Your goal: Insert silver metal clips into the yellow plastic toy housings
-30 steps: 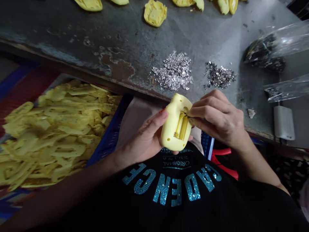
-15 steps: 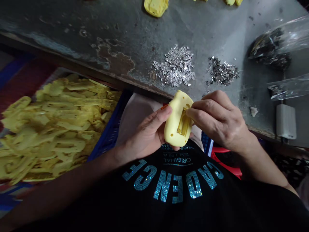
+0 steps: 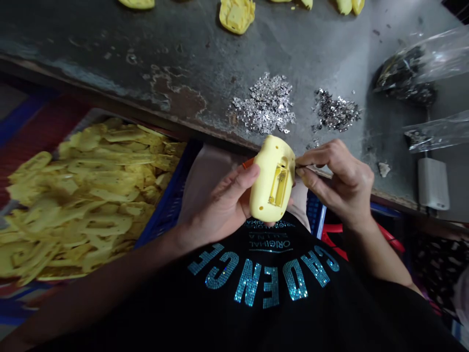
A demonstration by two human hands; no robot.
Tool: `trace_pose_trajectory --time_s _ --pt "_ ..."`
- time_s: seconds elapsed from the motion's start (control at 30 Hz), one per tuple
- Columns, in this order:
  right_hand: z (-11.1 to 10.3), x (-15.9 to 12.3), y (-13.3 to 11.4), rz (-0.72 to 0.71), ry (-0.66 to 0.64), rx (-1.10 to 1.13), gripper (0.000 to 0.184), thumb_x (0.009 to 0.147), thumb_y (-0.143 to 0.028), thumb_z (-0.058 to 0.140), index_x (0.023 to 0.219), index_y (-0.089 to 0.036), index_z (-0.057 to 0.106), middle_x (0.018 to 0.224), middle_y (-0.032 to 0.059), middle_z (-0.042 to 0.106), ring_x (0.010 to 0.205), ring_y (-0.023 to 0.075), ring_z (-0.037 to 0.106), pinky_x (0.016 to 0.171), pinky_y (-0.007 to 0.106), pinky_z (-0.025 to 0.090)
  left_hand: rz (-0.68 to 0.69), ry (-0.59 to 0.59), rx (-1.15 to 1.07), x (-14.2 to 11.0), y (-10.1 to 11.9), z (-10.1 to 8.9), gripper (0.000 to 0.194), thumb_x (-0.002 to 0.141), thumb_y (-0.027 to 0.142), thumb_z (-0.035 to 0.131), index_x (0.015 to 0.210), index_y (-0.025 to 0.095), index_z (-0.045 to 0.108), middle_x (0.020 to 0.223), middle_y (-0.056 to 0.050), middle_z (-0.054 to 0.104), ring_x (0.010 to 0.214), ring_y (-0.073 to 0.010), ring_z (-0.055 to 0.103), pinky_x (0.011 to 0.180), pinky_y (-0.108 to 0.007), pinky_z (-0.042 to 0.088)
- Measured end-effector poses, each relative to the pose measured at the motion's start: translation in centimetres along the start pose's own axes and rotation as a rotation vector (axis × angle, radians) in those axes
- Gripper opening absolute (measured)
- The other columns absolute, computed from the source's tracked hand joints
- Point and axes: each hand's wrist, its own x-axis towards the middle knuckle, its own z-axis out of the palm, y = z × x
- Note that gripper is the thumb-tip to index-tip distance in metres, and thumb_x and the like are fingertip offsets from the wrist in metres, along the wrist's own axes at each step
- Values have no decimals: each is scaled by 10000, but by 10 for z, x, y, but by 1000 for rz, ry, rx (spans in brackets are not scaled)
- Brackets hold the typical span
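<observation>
My left hand (image 3: 220, 208) grips a yellow plastic shell (image 3: 271, 178) upright in front of my chest, its open slot facing me. My right hand (image 3: 339, 181) sits just right of the shell, thumb and forefinger pinched together near the slot's upper edge. What they pinch is too small to make out. Two heaps of small shiny metal pieces lie on the grey worktop (image 3: 176, 63) just beyond: a larger silver heap (image 3: 266, 103) and a darker heap (image 3: 335, 113).
A blue crate (image 3: 166, 205) at my left holds many flat yellow plastic parts (image 3: 80, 190). More yellow shells (image 3: 236, 13) lie at the worktop's far edge. Clear plastic bags (image 3: 421, 68) and a white block (image 3: 433, 183) sit at the right. Something red (image 3: 331, 234) lies under my right wrist.
My right hand's fingers have drawn back from the shell's slot to its right side. The shell has turned slightly, showing the slot more fully.
</observation>
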Motion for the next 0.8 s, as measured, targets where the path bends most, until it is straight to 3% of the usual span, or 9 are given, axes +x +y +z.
trace_pose_trajectory --time_s 0.1,0.2,0.33,0.4,0.57,0.7,0.8 --pt "1 2 -3 -21 -19 38 75 1017 -216 769 1080 -257 760 981 23 801 878 201 714 804 398 559 49 83 22 -2 -1 0 586 888 634 870 1314 248 756 1200 -105 838 998 -353 848 559 -321 627" --pt "-1 4 -8 -90 -70 -87 70 1043 -237 732 1101 -270 753 985 27 767 887 209 668 797 407 529 119 145 42 -5 -3 2 541 865 558 918 1303 274 777 1245 -74 836 1143 -342 820 689 -324 668" --pt "2 5 -15 -166 -123 -339 17 1043 -261 726 1038 -265 710 941 34 744 882 233 596 786 429 442 178 171 88 -7 -6 5 510 843 521 950 1288 321 804 1202 -32 843 1074 -318 835 714 -323 679" --pt "5 4 -16 -171 -119 -403 102 1051 -280 706 958 -264 668 889 30 706 863 231 566 781 431 405 189 182 103 -7 -7 5 499 832 509 964 1266 322 803 1198 -19 838 1032 -299 838 706 -312 679" --pt "9 2 -11 -146 -79 -327 107 1021 -259 649 920 -255 615 861 26 648 839 223 542 757 409 415 111 87 40 -5 -9 -4 527 864 510 946 1294 290 737 1148 -14 835 984 -261 835 639 -253 657" --pt "2 3 -6 -39 -70 -91 54 964 -204 644 927 -240 627 854 11 658 813 197 579 749 376 473 -18 -48 -25 -5 -8 -6 539 973 595 810 1353 244 655 1198 -63 813 954 -317 840 505 -298 653" --pt "-4 7 -4 18 -91 -13 68 925 -183 643 892 -239 626 836 1 655 810 189 589 752 362 484 -34 -112 -46 -4 -7 -4 565 1006 593 772 1407 224 624 1183 -76 811 957 -344 851 497 -309 661"
